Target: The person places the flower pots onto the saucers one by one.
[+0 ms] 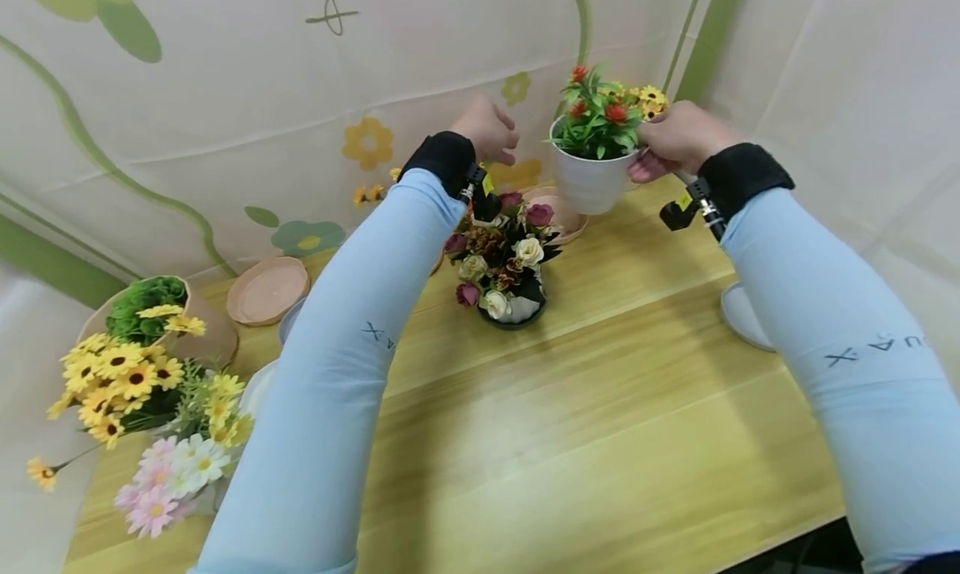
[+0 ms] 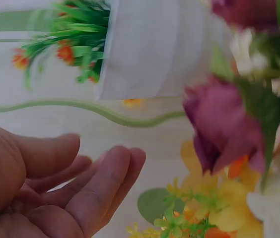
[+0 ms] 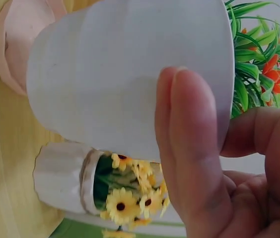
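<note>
My right hand pinches the rim of a white flowerpot holding a leafy green plant with red flowers. In the right wrist view the fingers lie along the outer wall and the thumb goes over the rim. The pot is upright, raised off the table near a pink saucer. To the pot's left, my left hand hovers with loosely bent fingers and nothing in them; the left wrist view shows it apart from the pot. Under it stands a dark pot of purple and white roses.
A white pot of yellow daisies stands behind on the right. A white saucer lies at the right edge. At the left are a pink saucer, yellow flowers, pink and white flowers and a brown planter. A printed curtain backs the table.
</note>
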The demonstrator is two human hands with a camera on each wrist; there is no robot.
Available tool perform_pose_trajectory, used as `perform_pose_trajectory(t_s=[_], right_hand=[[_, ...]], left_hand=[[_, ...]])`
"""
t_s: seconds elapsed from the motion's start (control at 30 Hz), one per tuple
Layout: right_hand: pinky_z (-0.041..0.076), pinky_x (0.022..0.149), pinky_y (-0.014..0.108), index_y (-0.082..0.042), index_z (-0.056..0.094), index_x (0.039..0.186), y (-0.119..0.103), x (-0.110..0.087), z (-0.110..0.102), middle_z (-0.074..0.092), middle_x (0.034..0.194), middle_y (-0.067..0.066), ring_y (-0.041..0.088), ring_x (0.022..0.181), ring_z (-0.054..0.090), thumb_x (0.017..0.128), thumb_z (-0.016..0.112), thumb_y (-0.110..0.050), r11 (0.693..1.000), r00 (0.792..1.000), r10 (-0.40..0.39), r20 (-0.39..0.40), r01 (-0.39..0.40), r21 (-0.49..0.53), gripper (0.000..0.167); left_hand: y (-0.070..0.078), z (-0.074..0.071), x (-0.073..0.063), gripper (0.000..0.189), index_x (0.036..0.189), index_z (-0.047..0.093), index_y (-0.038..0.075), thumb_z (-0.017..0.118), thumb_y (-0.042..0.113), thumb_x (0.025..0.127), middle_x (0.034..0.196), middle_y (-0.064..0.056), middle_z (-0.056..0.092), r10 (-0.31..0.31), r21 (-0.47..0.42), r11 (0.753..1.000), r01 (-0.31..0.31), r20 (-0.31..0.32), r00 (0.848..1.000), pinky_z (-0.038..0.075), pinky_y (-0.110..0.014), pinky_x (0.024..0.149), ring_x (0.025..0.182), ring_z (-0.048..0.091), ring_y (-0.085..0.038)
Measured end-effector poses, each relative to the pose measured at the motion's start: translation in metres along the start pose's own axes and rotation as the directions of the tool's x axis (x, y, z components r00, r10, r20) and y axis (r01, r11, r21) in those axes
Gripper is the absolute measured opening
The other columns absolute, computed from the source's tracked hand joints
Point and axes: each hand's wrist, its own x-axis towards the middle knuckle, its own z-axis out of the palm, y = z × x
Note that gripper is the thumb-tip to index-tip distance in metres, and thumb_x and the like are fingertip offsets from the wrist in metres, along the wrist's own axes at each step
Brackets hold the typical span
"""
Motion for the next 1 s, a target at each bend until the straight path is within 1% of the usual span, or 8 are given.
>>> perform_pose_trajectory(t_s=[0.2, 0.33, 0.43, 0.6, 0.77, 0.83, 0.93, 1.0], right_hand=[[0.061, 0.064, 0.030, 0.011, 0.031, 0.146, -0.012, 0.013, 0.019, 0.070, 0.069, 0.011, 0.018, 0.059, 0.070, 0.105, 0.033, -0.018, 1.000, 0.999, 0.001, 0.048, -0.001, -0.004, 0.050], [0.061, 0.066, 0.030, 0.011, 0.032, 0.147, -0.011, 0.018, 0.028, 0.070, 0.069, 0.010, 0.017, 0.059, 0.070, 0.106, 0.033, -0.019, 0.999, 0.996, 0.011, 0.086, -0.009, -0.032, 0.051], [0.061, 0.065, 0.030, 0.010, 0.034, 0.145, -0.008, 0.020, 0.031, 0.070, 0.070, 0.010, 0.017, 0.059, 0.070, 0.105, 0.033, -0.018, 0.999, 0.994, 0.020, 0.104, -0.016, -0.040, 0.049], [0.061, 0.065, 0.030, 0.010, 0.037, 0.141, -0.002, 0.023, 0.033, 0.070, 0.072, 0.010, 0.016, 0.060, 0.070, 0.106, 0.032, -0.020, 0.997, 0.992, 0.025, 0.123, -0.016, -0.070, 0.046], [0.061, 0.065, 0.029, 0.010, 0.034, 0.145, 0.003, 0.029, 0.034, 0.070, 0.071, 0.009, 0.015, 0.061, 0.070, 0.108, 0.032, -0.026, 0.996, 0.987, 0.032, 0.156, -0.018, -0.092, 0.052], [0.061, 0.064, 0.029, 0.010, 0.031, 0.148, 0.004, 0.031, 0.034, 0.069, 0.071, 0.009, 0.015, 0.060, 0.070, 0.108, 0.032, -0.028, 0.994, 0.985, 0.034, 0.168, -0.016, -0.109, 0.054], [0.061, 0.064, 0.028, 0.009, 0.028, 0.150, 0.005, 0.032, 0.034, 0.069, 0.071, 0.008, 0.014, 0.061, 0.069, 0.108, 0.031, -0.028, 0.989, 0.983, 0.030, 0.181, -0.002, -0.149, 0.056], [0.061, 0.065, 0.028, 0.008, 0.026, 0.152, 0.006, 0.033, 0.033, 0.069, 0.072, 0.007, 0.014, 0.061, 0.069, 0.108, 0.031, -0.028, 0.986, 0.981, 0.030, 0.191, 0.002, -0.168, 0.056]], left_hand=[[-0.003, 0.000, 0.018, 0.031, 0.127, 0.059, -0.004, 0.055, 0.011, 0.100, 0.113, -0.011, 0.069, -0.078, 0.134, 0.988, 0.076, 0.006, 0.997, 0.059, -0.025, 0.079, 0.090, 0.073, -0.018], [-0.005, 0.002, 0.026, 0.031, 0.123, 0.060, -0.002, 0.059, 0.018, 0.099, 0.089, -0.002, 0.074, -0.090, 0.312, 0.946, 0.087, -0.005, 0.996, 0.054, -0.019, 0.080, 0.083, 0.071, -0.012], [-0.006, 0.004, 0.023, 0.040, 0.130, 0.057, -0.001, 0.058, 0.022, 0.097, 0.103, -0.001, 0.074, -0.103, 0.390, 0.916, 0.095, 0.001, 0.995, 0.047, -0.014, 0.081, 0.105, 0.064, -0.011], [-0.005, 0.009, 0.014, 0.050, 0.137, 0.052, -0.003, 0.054, 0.027, 0.098, 0.132, -0.004, 0.061, -0.111, 0.408, 0.908, 0.091, 0.026, 0.993, 0.041, -0.011, 0.080, 0.124, 0.049, -0.014], [-0.008, 0.014, 0.016, 0.040, 0.125, 0.063, -0.001, 0.067, 0.020, 0.092, 0.108, -0.003, 0.065, -0.119, 0.388, 0.915, 0.110, 0.001, 0.993, 0.043, -0.014, 0.076, 0.106, 0.056, -0.015], [-0.011, 0.017, 0.023, 0.031, 0.117, 0.069, 0.001, 0.071, 0.017, 0.090, 0.096, -0.002, 0.067, -0.176, 0.319, 0.934, 0.164, 0.009, 0.984, 0.047, -0.019, 0.073, 0.095, 0.060, -0.015], [-0.039, 0.021, 0.091, 0.025, 0.098, 0.072, 0.006, 0.077, 0.024, 0.081, 0.094, -0.004, 0.064, -0.131, 0.406, 0.906, 0.120, -0.002, 0.991, 0.048, -0.021, 0.062, 0.081, 0.056, -0.016], [-0.045, 0.023, 0.103, 0.020, 0.091, 0.069, 0.005, 0.072, 0.023, 0.083, 0.095, -0.004, 0.055, -0.148, 0.435, 0.891, 0.127, 0.015, 0.989, 0.047, -0.021, 0.060, 0.078, 0.051, -0.015]])
